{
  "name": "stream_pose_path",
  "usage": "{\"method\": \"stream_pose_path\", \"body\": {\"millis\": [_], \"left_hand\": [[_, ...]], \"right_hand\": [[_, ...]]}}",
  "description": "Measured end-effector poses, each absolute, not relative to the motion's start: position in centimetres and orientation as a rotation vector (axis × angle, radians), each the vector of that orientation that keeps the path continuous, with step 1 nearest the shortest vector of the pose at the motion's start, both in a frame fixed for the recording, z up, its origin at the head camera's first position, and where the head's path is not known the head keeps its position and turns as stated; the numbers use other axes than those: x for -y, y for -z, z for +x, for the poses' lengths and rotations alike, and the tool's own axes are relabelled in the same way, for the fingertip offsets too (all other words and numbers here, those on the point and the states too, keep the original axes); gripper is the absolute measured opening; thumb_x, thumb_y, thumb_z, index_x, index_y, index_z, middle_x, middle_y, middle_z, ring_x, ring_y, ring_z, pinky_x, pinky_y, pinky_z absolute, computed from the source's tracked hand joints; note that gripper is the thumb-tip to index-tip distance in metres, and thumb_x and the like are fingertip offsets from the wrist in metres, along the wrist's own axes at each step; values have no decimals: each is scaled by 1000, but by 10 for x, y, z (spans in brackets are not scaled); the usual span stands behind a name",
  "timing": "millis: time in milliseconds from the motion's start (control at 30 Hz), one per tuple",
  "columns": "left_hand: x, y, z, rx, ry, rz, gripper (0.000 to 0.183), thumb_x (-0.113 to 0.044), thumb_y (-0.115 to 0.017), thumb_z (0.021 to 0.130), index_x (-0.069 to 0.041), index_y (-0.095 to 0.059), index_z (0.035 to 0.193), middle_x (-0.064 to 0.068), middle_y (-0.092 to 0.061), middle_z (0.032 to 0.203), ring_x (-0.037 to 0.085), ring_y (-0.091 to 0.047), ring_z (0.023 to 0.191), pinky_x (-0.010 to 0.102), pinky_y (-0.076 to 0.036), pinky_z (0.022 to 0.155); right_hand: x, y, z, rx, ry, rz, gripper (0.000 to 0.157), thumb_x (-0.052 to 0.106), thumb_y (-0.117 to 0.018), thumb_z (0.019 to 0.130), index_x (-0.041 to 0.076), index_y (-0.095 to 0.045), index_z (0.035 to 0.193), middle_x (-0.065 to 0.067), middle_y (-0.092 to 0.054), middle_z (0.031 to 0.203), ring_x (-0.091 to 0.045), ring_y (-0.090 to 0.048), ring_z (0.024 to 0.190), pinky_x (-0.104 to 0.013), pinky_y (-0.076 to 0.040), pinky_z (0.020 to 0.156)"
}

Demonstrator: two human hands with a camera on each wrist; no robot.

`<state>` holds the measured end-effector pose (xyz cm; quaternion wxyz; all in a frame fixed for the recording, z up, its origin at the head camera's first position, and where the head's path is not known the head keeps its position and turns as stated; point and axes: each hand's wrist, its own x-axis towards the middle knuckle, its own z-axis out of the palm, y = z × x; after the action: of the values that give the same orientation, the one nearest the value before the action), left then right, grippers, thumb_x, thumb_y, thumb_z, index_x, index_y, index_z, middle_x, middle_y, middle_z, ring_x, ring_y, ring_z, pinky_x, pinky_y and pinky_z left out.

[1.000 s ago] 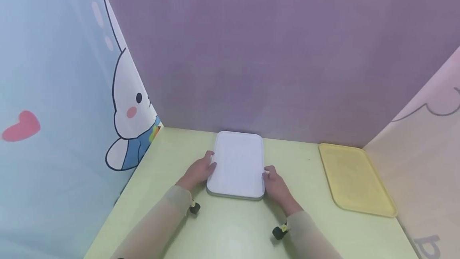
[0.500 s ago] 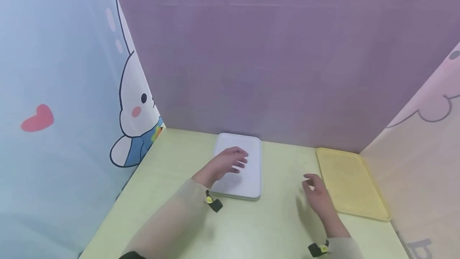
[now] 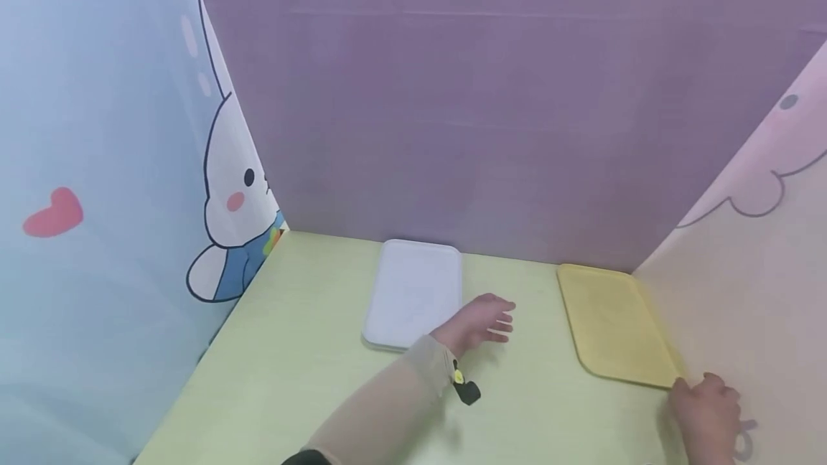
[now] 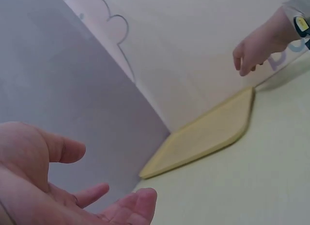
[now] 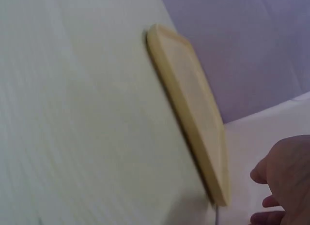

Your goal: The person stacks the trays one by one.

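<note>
The yellow tray, lower right in the head view, could be knocked askew if its near corner is clipped by the right hand, whose fingers are loosely bent around nothing. The left hand is held relaxed, nothing grasped, beside the white tray at lower centre; compared with half a second ago, both hands are shifted rightward.

Purple back wall, blue side wall, yellowish table.

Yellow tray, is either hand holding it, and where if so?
Nothing is held: the right hand is apart from the yellow tray, near its corner, and the left hand is empty.
</note>
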<state>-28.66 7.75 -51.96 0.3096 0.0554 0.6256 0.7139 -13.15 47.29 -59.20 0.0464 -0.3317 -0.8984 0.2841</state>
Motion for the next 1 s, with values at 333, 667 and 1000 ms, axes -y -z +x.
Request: {"method": "stream_pose_path", "body": {"millis": [333,667,1000], "left_hand": [[-101,548,-283,-1710,-1820,42,46,-23,-68,93,-3,-45,128,29,-51,127,46,-58,116,54,-56,95],[-117,559,-280,-1751,-1780,14,50,-22,-67,94,-3,-42,133,14,-50,115,48,-54,123,54,-56,96],[-152,563,-276,-1763,-1762,51,61,-25,-69,92,-1,-39,140,19,-48,142,49,-51,129,56,-53,98]], "right_hand": [[-477,610,-152,2922,-838,-881,88,54,-27,106,-18,-8,152,-52,-16,143,-69,-24,125,-79,-27,98],[-482,603,-149,2931,-825,-823,76,46,-24,108,-21,-20,144,-52,-21,133,-69,-27,116,-77,-31,92],[-467,604,-149,2966,-675,-807,53,21,-37,104,-14,-30,143,-48,-30,130,-68,-32,114,-76,-32,84]]}}
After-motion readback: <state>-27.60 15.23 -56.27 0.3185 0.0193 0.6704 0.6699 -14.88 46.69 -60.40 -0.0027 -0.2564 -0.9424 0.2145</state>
